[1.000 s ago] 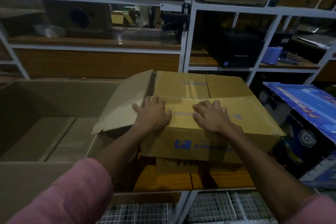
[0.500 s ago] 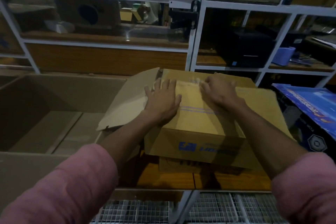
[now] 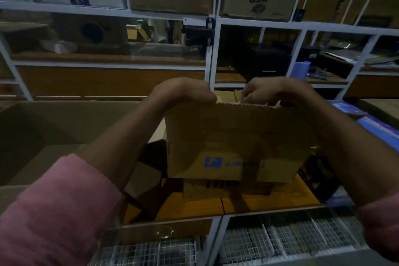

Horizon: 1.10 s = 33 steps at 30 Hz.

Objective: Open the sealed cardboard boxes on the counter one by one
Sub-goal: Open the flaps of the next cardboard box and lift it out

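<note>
A brown cardboard box (image 3: 235, 157) with a blue logo stands on the wooden counter (image 3: 194, 207), on top of a smaller flat box. Its near top flap (image 3: 237, 121) is raised upright toward me. My left hand (image 3: 181, 93) grips the flap's top edge at the left. At the right end of that edge my right hand (image 3: 272, 90) curls its fingers over it. The inside of the box is hidden behind the flap.
A large open cardboard box (image 3: 54, 131) sits at the left. A blue printed box (image 3: 367, 123) lies at the right. White metal shelving (image 3: 212, 54) with more cartons rises behind. Wire mesh baskets (image 3: 280, 242) sit below the counter's front edge.
Both hands slid from the taped top seam to the flap's far edge and pulled it up toward me. The flap now stands upright. The camera moved closer.
</note>
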### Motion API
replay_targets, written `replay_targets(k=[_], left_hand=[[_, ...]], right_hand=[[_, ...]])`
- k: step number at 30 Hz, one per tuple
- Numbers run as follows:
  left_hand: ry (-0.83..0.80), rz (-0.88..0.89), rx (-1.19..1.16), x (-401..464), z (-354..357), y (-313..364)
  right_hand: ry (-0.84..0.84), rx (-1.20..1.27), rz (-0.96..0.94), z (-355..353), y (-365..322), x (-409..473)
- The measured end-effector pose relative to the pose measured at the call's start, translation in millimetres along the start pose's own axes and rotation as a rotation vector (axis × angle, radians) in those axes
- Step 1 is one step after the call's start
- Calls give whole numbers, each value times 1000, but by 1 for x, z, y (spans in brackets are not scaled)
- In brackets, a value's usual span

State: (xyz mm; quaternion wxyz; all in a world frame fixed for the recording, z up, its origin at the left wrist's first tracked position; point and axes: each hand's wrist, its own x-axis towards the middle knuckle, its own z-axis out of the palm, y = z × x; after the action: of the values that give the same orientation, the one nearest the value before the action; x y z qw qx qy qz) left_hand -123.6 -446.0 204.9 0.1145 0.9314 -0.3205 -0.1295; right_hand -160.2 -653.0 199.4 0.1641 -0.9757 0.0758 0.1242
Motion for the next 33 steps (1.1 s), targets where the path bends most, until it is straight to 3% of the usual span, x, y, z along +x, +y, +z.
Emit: replay_targets(k=[4, 7, 12, 16, 18, 21, 25, 29, 31, 33], left_hand=[[-248, 3, -115, -16, 26, -3], [-314, 44, -3, -5, 73, -18], [32, 110, 171, 18, 165, -49], [251, 180, 158, 26, 188, -64], [333, 200, 164, 32, 194, -66], [394, 236, 149, 39, 201, -69], [467, 258, 148, 43, 205, -73], [614, 96, 206, 44, 215, -64], [603, 68, 201, 49, 217, -48], [523, 178, 189, 60, 218, -20]], right_hand=[[-135, -97, -36, 47, 4, 1], [-152, -177, -66, 88, 12, -1], [-16, -130, -79, 148, 23, -2], [214, -196, -94, 181, 32, 8], [250, -237, -107, 187, 34, 14], [227, -260, -107, 185, 42, 22], [213, -101, 4, 180, 47, 30], [260, -61, 56, 173, 54, 37], [351, 14, 110, 165, 67, 37], [435, 41, 158, 160, 92, 44]])
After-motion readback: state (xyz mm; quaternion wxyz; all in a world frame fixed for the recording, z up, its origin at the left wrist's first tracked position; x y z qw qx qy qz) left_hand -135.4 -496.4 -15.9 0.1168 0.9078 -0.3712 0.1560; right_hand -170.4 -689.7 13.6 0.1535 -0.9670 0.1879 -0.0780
